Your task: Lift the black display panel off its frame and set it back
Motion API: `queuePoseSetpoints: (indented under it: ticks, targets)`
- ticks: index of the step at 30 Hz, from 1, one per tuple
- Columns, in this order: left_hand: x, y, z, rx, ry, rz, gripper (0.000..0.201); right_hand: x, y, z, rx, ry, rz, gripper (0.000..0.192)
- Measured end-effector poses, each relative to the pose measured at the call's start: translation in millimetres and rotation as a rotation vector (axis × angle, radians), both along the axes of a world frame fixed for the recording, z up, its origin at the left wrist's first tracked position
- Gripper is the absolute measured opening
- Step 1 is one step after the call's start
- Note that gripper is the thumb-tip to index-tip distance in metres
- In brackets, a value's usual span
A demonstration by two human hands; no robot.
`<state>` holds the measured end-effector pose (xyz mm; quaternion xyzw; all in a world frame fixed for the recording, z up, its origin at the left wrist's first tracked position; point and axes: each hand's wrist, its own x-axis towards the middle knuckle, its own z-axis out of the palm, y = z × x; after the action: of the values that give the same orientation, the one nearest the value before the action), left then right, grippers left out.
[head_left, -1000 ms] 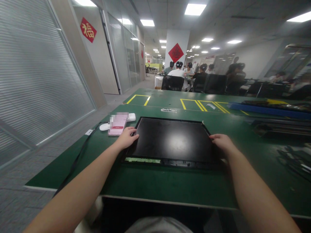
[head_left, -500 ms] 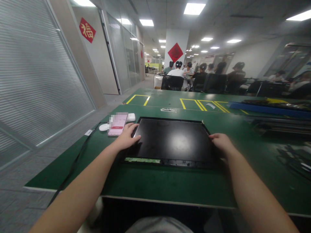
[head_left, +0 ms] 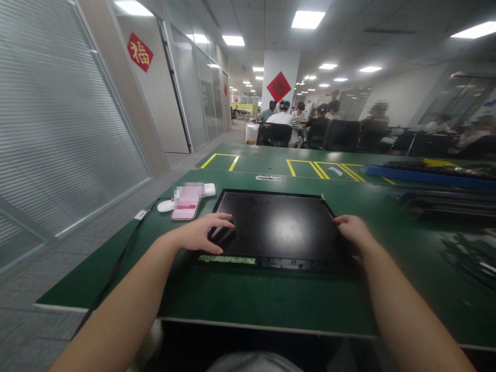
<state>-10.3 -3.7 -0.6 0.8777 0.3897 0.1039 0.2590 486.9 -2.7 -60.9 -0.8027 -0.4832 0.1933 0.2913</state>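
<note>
A black LCD display panel [head_left: 279, 222] lies flat on the green table [head_left: 271, 294], a bright reflection on its dark face. Along its near edge, at the left, runs a green circuit board strip [head_left: 228, 260]. Over the panel's left edge is my left hand [head_left: 203, 231], thumb and fingers apart; whether the fingertips touch the surface I cannot tell. My right hand [head_left: 352, 228] is closed at the right edge, thumb and forefinger pinching the frame, with its other fingers partly hidden underneath.
Left of the panel lie a phone [head_left: 186, 208], a white mouse-like object [head_left: 166, 206] and a black cable [head_left: 126, 253]. On the right are a blue tray [head_left: 411, 173], dark stacked parts [head_left: 434, 205] and cables [head_left: 470, 261]. Several people sit at tables further back.
My left hand has slid along the panel's left edge toward me, its fingers now spread. My right hand stays at the right edge, and the panel shows no clear shift.
</note>
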Motion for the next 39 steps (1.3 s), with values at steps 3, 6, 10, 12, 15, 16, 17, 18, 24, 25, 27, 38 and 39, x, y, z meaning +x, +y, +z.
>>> queuePoseSetpoints:
  ticks: [3, 6, 10, 12, 15, 16, 17, 18, 24, 25, 27, 38, 39]
  targets:
    - [0.7, -2.7, 3.7, 0.009, 0.027, -0.026, 0.069, -2.6, -0.6, 4.7, -0.034, -0.016, -0.005, 0.041]
    - [1.1, -4.6, 7.4, 0.017, 0.062, -0.044, 0.073, -3.4, -0.8, 6.1, -0.045, -0.021, -0.008, 0.043]
    - [1.5, -6.0, 10.2, 0.028, 0.062, -0.052, 0.074, -1.3, -0.5, 2.2, -0.022, -0.007, 0.001, 0.042]
    - [2.1, -6.6, 10.3, 0.041, 0.044, -0.06, 0.074, 0.0, -0.3, 0.5, -0.012, 0.005, 0.004, 0.042]
    - [3.4, -8.0, 10.0, 0.059, 0.015, -0.075, 0.071, 0.7, 0.3, 0.4, -0.014, 0.009, 0.003, 0.042]
    - [3.8, -8.7, 10.1, 0.063, 0.008, -0.077, 0.069, 0.7, 0.5, 0.9, -0.02, 0.004, 0.003, 0.042]
    - [4.2, -9.4, 10.2, 0.066, 0.002, -0.079, 0.068, 0.7, 0.8, 1.5, -0.029, -0.001, 0.005, 0.042]
    - [4.5, -10.0, 10.3, 0.07, -0.001, -0.082, 0.066, 0.6, 1.0, 2.1, -0.031, -0.006, 0.008, 0.041]
    - [4.8, -10.2, 9.3, 0.085, -0.02, -0.098, 0.062, 2.0, 1.8, 1.0, -0.013, -0.032, 0.005, 0.041]
    - [4.6, -9.7, 8.8, 0.084, -0.021, -0.1, 0.061, 2.5, 1.9, 0.3, -0.013, -0.031, 0.005, 0.041]
    - [3.9, -8.6, 7.6, 0.079, -0.025, -0.103, 0.06, 3.4, 2.1, -1.0, -0.009, -0.024, 0.008, 0.042]
    - [1.8, -6.2, 4.6, 0.08, 0.014, -0.068, 0.055, 0.8, -0.1, 2.6, -0.007, -0.028, -0.006, 0.041]
    - [1.4, -4.4, 2.9, 0.088, 0.017, -0.04, 0.053, 1.0, -0.3, 2.7, -0.01, -0.028, -0.006, 0.04]
